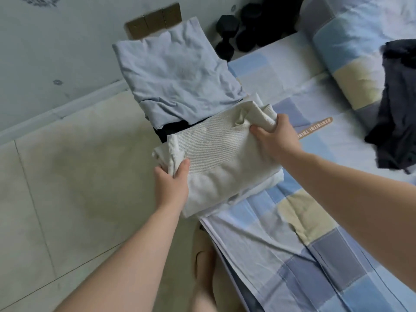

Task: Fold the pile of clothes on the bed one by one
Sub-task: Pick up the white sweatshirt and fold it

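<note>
A folded cream ribbed garment (216, 158) is gripped at its left end by the left hand (172, 179) and at its far right corner by the right hand (276, 140), at the bed (292, 233) edge. Folding of this item appears complete; transfer is in hand. Placement beside the folded light-blue garment (177, 79) is likely next, level and square. A dark pile (398, 104) is left unfolded.
</note>
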Motion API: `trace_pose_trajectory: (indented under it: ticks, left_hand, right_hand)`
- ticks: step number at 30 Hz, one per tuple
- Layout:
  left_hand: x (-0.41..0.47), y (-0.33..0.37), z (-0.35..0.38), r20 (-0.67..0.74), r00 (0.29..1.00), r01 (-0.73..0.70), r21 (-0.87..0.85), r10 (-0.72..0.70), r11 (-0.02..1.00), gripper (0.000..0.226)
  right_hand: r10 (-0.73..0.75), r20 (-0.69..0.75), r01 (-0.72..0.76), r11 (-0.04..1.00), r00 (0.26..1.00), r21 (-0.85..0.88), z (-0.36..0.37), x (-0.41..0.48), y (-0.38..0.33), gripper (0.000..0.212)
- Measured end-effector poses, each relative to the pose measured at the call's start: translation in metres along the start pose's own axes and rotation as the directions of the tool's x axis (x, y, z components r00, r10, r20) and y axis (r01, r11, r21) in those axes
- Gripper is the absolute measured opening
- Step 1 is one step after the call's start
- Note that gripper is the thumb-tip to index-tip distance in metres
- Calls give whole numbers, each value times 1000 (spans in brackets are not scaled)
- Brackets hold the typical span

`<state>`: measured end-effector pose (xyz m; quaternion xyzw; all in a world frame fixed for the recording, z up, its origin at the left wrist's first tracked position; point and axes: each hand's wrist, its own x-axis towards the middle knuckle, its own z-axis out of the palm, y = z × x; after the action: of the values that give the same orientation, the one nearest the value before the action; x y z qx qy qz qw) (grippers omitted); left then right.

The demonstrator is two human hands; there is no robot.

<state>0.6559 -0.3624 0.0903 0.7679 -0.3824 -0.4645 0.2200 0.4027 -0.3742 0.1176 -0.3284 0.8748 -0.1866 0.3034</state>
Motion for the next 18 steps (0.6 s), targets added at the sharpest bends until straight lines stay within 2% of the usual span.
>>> trace_pose_trajectory:
  ticks: [1, 2, 3, 4, 5, 6, 7, 8, 9, 11, 14, 18]
  left_hand:
    - [-2, -1, -1, -79, 992, -93, 92, 101, 991, 71]
    - [-8, 1, -5, -162, 949, -225, 251, 270, 941, 76]
    - [-13, 1, -7, -181, 850, -387, 421, 494, 821, 75]
    - [-19, 0, -7, -114, 715, -543, 531, 690, 650, 67]
    - [-22, -2, -4, 10, 592, -665, 570, 806, 482, 57]
    - [-24, -2, 0, 127, 526, -735, 565, 841, 375, 49]
    - [-22, -5, 5, 209, 534, -757, 551, 819, 352, 44]
    - [-18, -9, 9, 265, 589, -743, 548, 763, 384, 43]
    - [-13, -12, 12, 309, 649, -717, 555, 695, 423, 45]
    - [2, -18, 18, 368, 716, -673, 588, 593, 448, 52]
    - [25, -22, 30, 379, 754, -634, 631, 536, 447, 59]
    - [30, -23, 38, 370, 769, -614, 655, 521, 441, 63]
  right_hand:
    - [-5, -54, 2, 998, 999, -63, 0, -3, -2, 69]
    - [-50, -123, 36, 992, 991, -119, -1, -10, -4, 79]
    - [-160, -186, 126, 975, 969, -185, -1, -18, -5, 85]
    - [-323, -210, 261, 925, 923, -277, -1, -27, -6, 86]
    - [-478, -180, 391, 842, 860, -371, 1, -37, -5, 84]
    - [-578, -108, 484, 758, 809, -437, 5, -44, -2, 81]
    - [-621, -30, 534, 697, 783, -479, 11, -47, 3, 77]
    - [-629, 27, 552, 660, 777, -510, 18, -46, 9, 75]
    - [-618, 68, 550, 639, 784, -538, 26, -43, 15, 74]
    - [-562, 129, 519, 619, 817, -590, 41, -28, 19, 74]
    - [-511, 164, 491, 612, 844, -620, 57, -4, 14, 74]
    - [-491, 181, 485, 611, 852, -625, 60, 8, 12, 75]
